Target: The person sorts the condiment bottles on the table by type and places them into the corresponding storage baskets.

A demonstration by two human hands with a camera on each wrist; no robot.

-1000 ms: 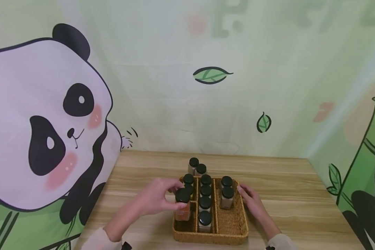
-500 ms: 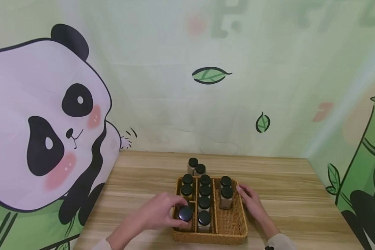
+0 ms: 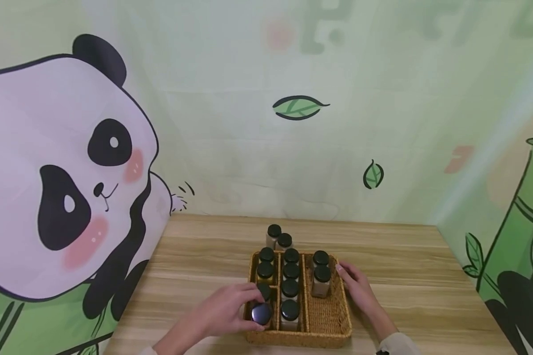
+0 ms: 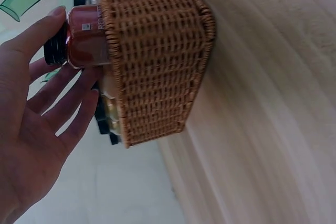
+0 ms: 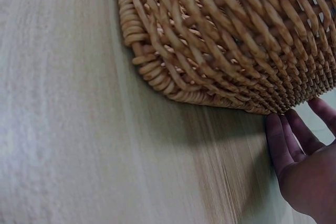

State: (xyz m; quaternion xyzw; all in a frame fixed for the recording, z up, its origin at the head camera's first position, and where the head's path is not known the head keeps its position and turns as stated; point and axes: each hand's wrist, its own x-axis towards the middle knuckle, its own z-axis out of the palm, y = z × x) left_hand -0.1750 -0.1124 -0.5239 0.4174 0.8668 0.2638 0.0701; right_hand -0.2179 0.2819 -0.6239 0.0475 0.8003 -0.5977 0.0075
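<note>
In the head view my left hand (image 3: 226, 308) pinches a spice jar (image 3: 261, 314) by its black lid, in the front-left compartment of a wicker basket (image 3: 299, 339). The left wrist view shows this jar (image 4: 86, 38) holding red contents, its lower part hidden behind the basket wall. A second black-lidded jar (image 3: 263, 291) sits right behind it, partly covered by my fingers. My right hand (image 3: 360, 288) rests against the basket's right side near the rim. Seen from the right wrist, its fingers (image 5: 302, 129) are fairly straight and touch the woven outer wall.
Two jars (image 3: 264, 270) stand in the back-left compartment. Several jars (image 3: 290, 309) line the middle one, and two jars (image 3: 322, 281) stand in the right one. Behind the basket, two more jars (image 3: 274, 235) stand on the wooden table (image 3: 195, 256).
My left hand has lowered the red jar into the front-left compartment and moved it toward the front wall. The jar behind it has come into view. My right hand has stayed in place.
</note>
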